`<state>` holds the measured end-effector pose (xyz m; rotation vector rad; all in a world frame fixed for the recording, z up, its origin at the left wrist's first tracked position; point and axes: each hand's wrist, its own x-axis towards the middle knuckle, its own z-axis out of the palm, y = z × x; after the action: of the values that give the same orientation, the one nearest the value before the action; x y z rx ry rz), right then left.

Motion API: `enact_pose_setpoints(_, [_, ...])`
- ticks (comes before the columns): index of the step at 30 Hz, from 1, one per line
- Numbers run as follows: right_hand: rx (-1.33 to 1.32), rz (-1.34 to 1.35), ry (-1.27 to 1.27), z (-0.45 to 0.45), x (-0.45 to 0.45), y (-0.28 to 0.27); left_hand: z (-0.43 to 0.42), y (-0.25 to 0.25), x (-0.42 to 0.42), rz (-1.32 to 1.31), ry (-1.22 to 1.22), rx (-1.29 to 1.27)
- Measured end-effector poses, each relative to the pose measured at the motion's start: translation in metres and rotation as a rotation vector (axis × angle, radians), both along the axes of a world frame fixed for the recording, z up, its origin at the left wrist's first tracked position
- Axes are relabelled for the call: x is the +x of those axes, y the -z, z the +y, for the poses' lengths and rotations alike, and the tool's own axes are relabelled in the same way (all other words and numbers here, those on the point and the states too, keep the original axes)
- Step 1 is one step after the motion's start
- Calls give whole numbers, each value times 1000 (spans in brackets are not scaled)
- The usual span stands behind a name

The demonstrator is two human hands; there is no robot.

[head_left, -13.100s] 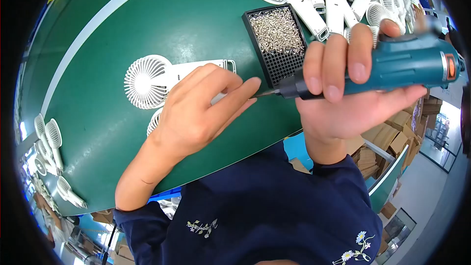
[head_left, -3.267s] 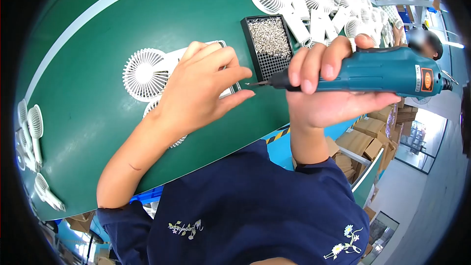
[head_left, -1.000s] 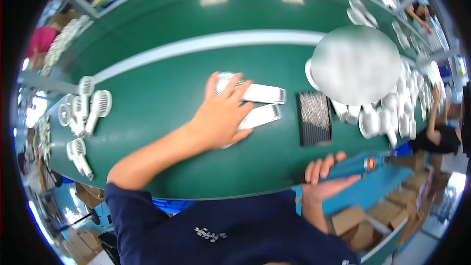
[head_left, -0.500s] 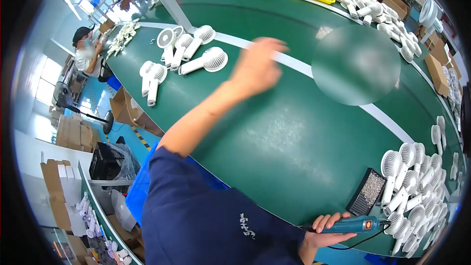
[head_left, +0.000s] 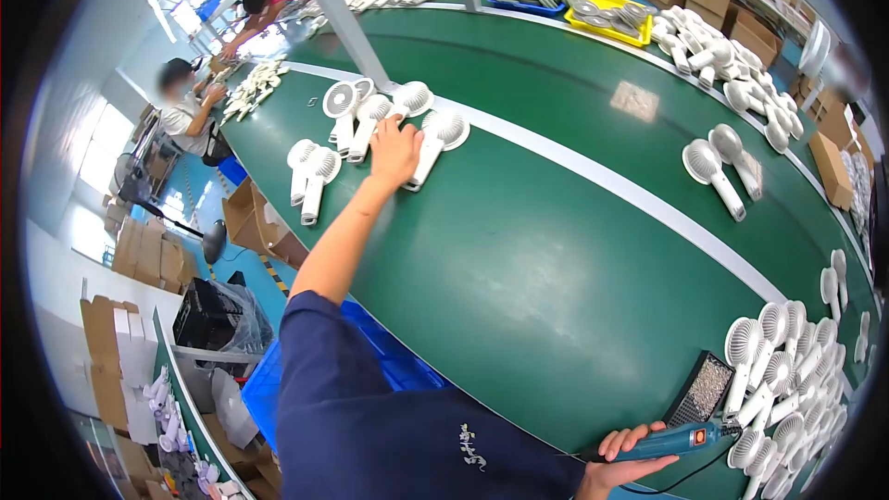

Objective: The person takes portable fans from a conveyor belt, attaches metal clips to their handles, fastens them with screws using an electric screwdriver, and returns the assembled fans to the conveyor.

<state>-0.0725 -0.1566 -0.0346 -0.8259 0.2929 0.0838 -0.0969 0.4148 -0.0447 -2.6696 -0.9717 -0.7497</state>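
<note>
My left hand (head_left: 396, 156) reaches among a cluster of white handheld fans at the left of the green table, its fingers apart. Close to its thumb side lies one fan (head_left: 435, 143) with its handle toward me. Another fan (head_left: 373, 109) is just beyond the fingertips; whether they touch it I cannot tell. My right hand (head_left: 632, 458) is closed around a teal electric screwdriver (head_left: 671, 442), whose thin bit points left at the table's front edge. Beside the tool is a black tray (head_left: 685, 405) of small metal screws, next to a dense pile of white fans (head_left: 780, 370).
Two fans (head_left: 713, 171) lie apart at the right, past a white strip (head_left: 593, 171). A metal post (head_left: 343, 14) rises at the far left-centre. A yellow tray (head_left: 639, 35) and a blue tray (head_left: 528, 7) stand at the back. Co-workers sit around the table.
My left hand has moved left from mid-table to the fan cluster. The fan nearest its thumb has turned, its handle now toward me. My right hand keeps the screwdriver. The view has shifted slightly.
</note>
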Motion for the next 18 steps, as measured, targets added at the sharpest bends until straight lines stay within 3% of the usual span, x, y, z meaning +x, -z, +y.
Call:
enact_pose_setpoints(3, [126,-85,-99,-4,1,-2,-20,-3,1,-137,41,-173])
enact_pose_setpoints(5, [110,-40,-128,-10,5,8,-36,-12,-3,130,-90,-248])
enact_pose_setpoints(6, [123,-28,-112,-9,4,6,-32,-9,-5,140,-124,-321])
enact_pose_setpoints(11, [52,-55,-29,-1,3,8,11,0,5,124,-224,-262])
enact_pose_setpoints(13, [79,-69,-91,2,7,5,30,-8,8,124,-97,-278])
enact_pose_setpoints(14, [50,-37,-94,7,7,1,79,27,2,347,-3,-175])
enact_pose_setpoints(15, [126,-30,-105,4,7,6,78,36,2,229,-102,-196])
enact_pose_setpoints(16, [95,-19,-109,3,4,3,76,24,-6,480,148,-58])
enact_pose_setpoints(17, [110,-50,-148,-1,1,7,69,23,-12,576,194,3])
enact_pose_setpoints(18, [103,-2,-130,0,-2,5,48,24,-15,377,134,-166])
